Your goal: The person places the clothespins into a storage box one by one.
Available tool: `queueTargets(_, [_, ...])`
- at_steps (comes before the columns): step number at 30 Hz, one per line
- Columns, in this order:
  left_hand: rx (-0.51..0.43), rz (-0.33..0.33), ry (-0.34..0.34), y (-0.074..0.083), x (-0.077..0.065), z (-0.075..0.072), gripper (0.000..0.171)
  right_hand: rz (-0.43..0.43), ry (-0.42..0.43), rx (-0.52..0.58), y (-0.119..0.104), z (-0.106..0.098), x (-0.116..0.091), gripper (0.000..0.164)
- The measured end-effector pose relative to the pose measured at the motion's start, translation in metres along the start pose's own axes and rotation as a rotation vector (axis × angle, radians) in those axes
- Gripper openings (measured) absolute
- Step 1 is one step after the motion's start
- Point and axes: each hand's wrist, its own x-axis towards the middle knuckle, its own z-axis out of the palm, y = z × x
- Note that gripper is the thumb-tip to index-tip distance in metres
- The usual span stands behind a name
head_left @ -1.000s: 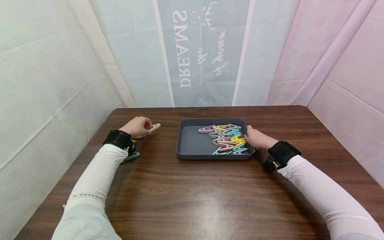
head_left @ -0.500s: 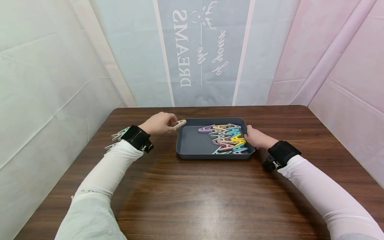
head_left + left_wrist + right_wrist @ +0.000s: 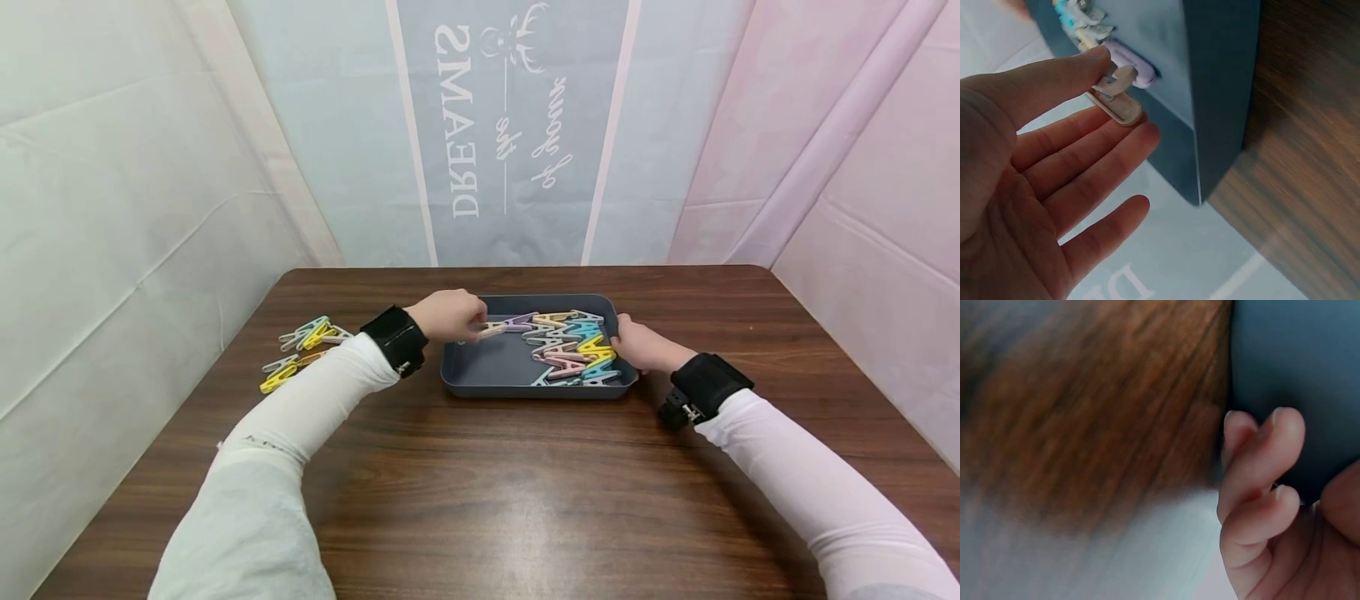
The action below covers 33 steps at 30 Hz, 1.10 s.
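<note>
My left hand (image 3: 452,316) is over the left end of a dark grey tray (image 3: 480,371). Between its thumb and fingers it pinches a beige clothespin (image 3: 1124,107), close to a purple clothespin (image 3: 520,322) lying in the tray. The other fingers spread away in the left wrist view. My right hand (image 3: 643,343) grips the tray's right end, with curled fingers (image 3: 1260,519) against the outer wall. Several clothespins in yellow, blue, pink, grey and other colours lie in rows on the tray's right half, including a yellow clothespin (image 3: 595,347).
Left of the tray, several loose clothespins lie on the brown wooden table (image 3: 480,492), among them a yellow one (image 3: 278,378) and a pale green one (image 3: 294,335); my left sleeve partly covers them. A printed cloth (image 3: 517,167) hangs behind the table.
My left hand has carried the beige clothespin rightward from the loose clothespins to over the tray, uncovering more of the pile. The right hand and tray have stayed put.
</note>
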Motion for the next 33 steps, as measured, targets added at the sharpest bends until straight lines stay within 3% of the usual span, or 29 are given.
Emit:
queueTargets(4, [0.092, -0.007, -0.029, 0.011, 0.013, 0.002, 0.010, -0.003, -0.004, 0.003, -0.001, 0.000, -0.001, 0.055])
queueTargets(9, [0.174, -0.035, -0.094, 0.024, 0.028, 0.005, 0.014, -0.005, -0.009, 0.001, 0.000, 0.001, -0.001, 0.056])
queueTargets(12, [0.211, -0.048, -0.113, 0.025, 0.035, 0.011, 0.010, -0.012, -0.008, -0.006, 0.000, 0.001, -0.001, 0.057])
queueTargets(18, [0.236, -0.054, -0.086, 0.019, 0.049, 0.025, 0.015, -0.028, -0.007, -0.001, 0.000, 0.000, -0.001, 0.056])
queueTargets(26, [0.245, -0.041, -0.086, 0.028, 0.055, 0.026, 0.008, -0.019, -0.008, 0.002, 0.001, 0.001, -0.001, 0.056])
queueTargets(33, [0.280, -0.036, -0.104, 0.035, 0.057, 0.025, 0.014, -0.017, -0.006, 0.006, 0.002, 0.001, -0.001, 0.056])
